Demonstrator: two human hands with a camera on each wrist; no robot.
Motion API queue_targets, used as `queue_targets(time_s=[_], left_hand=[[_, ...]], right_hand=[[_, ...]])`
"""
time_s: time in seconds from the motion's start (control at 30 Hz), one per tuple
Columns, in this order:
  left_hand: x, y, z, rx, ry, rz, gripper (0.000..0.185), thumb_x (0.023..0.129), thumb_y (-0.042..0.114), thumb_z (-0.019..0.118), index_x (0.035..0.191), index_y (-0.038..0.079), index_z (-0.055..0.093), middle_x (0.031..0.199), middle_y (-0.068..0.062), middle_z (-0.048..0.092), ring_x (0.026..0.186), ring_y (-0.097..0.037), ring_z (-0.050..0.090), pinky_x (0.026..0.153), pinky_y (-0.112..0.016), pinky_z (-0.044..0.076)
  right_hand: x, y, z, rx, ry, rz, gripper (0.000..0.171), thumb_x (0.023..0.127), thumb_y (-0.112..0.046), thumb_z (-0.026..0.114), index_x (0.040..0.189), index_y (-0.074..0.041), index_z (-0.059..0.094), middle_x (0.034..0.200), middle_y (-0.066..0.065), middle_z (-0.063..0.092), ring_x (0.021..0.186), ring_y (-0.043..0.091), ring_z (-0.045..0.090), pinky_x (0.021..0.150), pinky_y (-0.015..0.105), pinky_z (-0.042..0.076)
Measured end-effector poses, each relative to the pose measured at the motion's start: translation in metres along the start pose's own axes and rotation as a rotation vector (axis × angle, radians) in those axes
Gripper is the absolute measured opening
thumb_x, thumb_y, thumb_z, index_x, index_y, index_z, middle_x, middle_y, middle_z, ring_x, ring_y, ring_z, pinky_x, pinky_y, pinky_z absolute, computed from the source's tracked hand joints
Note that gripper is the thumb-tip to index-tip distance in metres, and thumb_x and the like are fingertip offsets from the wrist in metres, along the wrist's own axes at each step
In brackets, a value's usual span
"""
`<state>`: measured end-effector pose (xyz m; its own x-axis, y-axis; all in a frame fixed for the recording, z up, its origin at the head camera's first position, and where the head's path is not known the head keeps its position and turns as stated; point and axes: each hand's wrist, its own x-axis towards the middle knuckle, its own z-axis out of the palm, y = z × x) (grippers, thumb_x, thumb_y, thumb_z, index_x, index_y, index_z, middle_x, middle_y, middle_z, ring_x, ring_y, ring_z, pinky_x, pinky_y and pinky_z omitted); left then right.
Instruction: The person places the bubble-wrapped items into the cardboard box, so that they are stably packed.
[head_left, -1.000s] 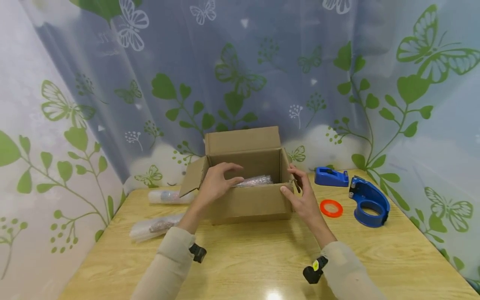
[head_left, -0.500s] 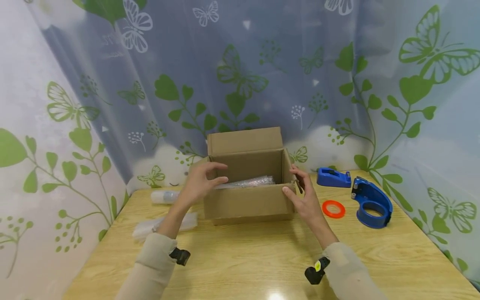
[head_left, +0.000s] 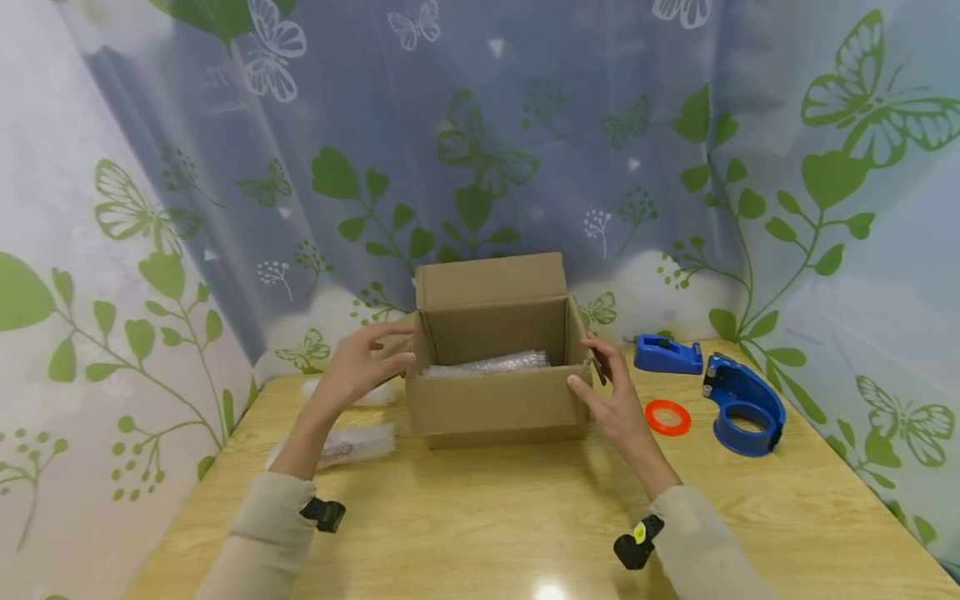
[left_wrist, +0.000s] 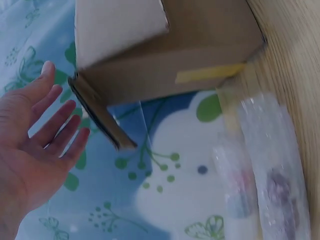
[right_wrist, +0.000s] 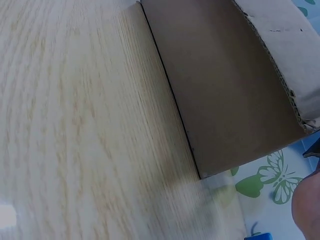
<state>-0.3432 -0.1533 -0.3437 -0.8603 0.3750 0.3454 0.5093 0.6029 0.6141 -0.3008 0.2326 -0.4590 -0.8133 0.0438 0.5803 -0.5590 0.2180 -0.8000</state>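
A printed curtain of green leaves and butterflies hangs behind a pale wooden table. At the far middle of the table stands an open cardboard box, its back flap upright, with a bubble-wrapped bundle lying inside. The person's right hand holds the box's right front corner, thumb on the front wall and fingers curled over the rim at the side flap. The left hand hovers just beside the box's left flap, fingers spread and relaxed, holding nothing. To the right sit a big blue tape dispenser, a smaller blue one behind it, and an orange tape ring near the box. Left of the box lie two bubble-wrapped packets.
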Motion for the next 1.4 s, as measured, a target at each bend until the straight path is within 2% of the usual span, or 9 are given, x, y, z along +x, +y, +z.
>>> queue_targets(time_s=[0.2,0.4,0.57,0.73,0.83,0.93,1.17,1.23,1.4], left_hand=[[-0.010,-0.022,-0.016,0.023,-0.020,-0.009,0.052,0.100,0.029,0.073,0.146,0.011,0.060,0.154,-0.015,0.053,0.141,-0.042,0.047,0.112,-0.060,0.042],[-0.028,-0.051,-0.034,0.061,-0.033,-0.095,0.053,0.101,0.038,0.070,0.146,0.011,0.060,0.151,-0.017,0.054,0.139,-0.043,0.047,0.110,-0.061,0.043],[-0.047,-0.080,-0.045,0.170,-0.051,-0.162,0.050,0.104,0.038,0.065,0.146,0.011,0.060,0.148,-0.020,0.057,0.135,-0.046,0.051,0.108,-0.062,0.045],[-0.060,-0.101,-0.049,0.191,-0.047,-0.155,0.045,0.104,0.027,0.066,0.140,0.001,0.063,0.140,-0.025,0.062,0.130,-0.048,0.055,0.105,-0.063,0.048],[-0.067,-0.111,-0.050,0.182,-0.049,-0.155,0.045,0.104,0.028,0.067,0.139,-0.002,0.063,0.138,-0.026,0.063,0.128,-0.049,0.057,0.103,-0.064,0.049],[-0.074,-0.119,-0.051,0.189,-0.067,-0.190,0.050,0.105,0.033,0.065,0.141,-0.001,0.062,0.140,-0.026,0.061,0.128,-0.050,0.056,0.102,-0.064,0.049],[-0.088,-0.129,-0.053,0.193,-0.110,-0.259,0.054,0.105,0.037,0.063,0.143,-0.001,0.059,0.141,-0.029,0.059,0.126,-0.055,0.055,0.097,-0.063,0.052],[-0.091,-0.133,-0.053,0.197,-0.125,-0.262,0.053,0.105,0.038,0.064,0.143,0.001,0.060,0.142,-0.029,0.059,0.127,-0.055,0.055,0.096,-0.063,0.052],[-0.098,-0.143,-0.049,0.176,-0.185,-0.243,0.056,0.103,0.037,0.067,0.145,0.001,0.058,0.147,-0.029,0.054,0.133,-0.052,0.051,0.104,-0.065,0.047]], right_hand=[[0.001,-0.002,0.002,-0.014,0.003,-0.007,0.058,0.102,-0.004,0.065,0.155,-0.011,0.042,0.167,0.012,0.031,0.153,0.033,0.030,0.124,0.059,0.023],[0.001,-0.004,0.003,0.001,0.013,-0.011,0.058,0.101,0.002,0.064,0.153,-0.002,0.040,0.166,0.022,0.029,0.153,0.042,0.027,0.123,0.064,0.020],[0.001,-0.005,0.003,-0.014,0.012,0.004,0.057,0.102,-0.004,0.065,0.154,-0.009,0.042,0.167,0.013,0.031,0.154,0.034,0.029,0.124,0.060,0.022],[0.001,-0.002,0.003,-0.004,0.026,0.024,0.056,0.102,-0.009,0.066,0.153,-0.012,0.044,0.166,0.009,0.033,0.152,0.029,0.031,0.122,0.058,0.025],[0.002,-0.003,0.003,-0.008,0.038,0.045,0.054,0.103,-0.012,0.066,0.152,-0.011,0.045,0.165,0.008,0.034,0.151,0.029,0.032,0.121,0.058,0.026],[0.003,-0.005,0.005,-0.005,0.057,0.054,0.049,0.105,-0.015,0.063,0.151,-0.010,0.047,0.164,0.008,0.036,0.149,0.029,0.034,0.121,0.057,0.027],[0.004,-0.022,0.011,0.005,0.119,0.071,0.040,0.106,-0.012,0.060,0.143,0.000,0.052,0.158,0.018,0.042,0.144,0.033,0.040,0.116,0.055,0.031],[0.006,-0.011,0.011,-0.008,0.143,0.055,0.038,0.105,-0.014,0.063,0.141,-0.003,0.055,0.155,0.014,0.046,0.142,0.030,0.042,0.115,0.052,0.033],[0.008,-0.007,0.012,-0.017,0.159,0.028,0.036,0.103,-0.014,0.066,0.138,-0.007,0.058,0.151,0.010,0.050,0.139,0.026,0.046,0.114,0.050,0.036]])
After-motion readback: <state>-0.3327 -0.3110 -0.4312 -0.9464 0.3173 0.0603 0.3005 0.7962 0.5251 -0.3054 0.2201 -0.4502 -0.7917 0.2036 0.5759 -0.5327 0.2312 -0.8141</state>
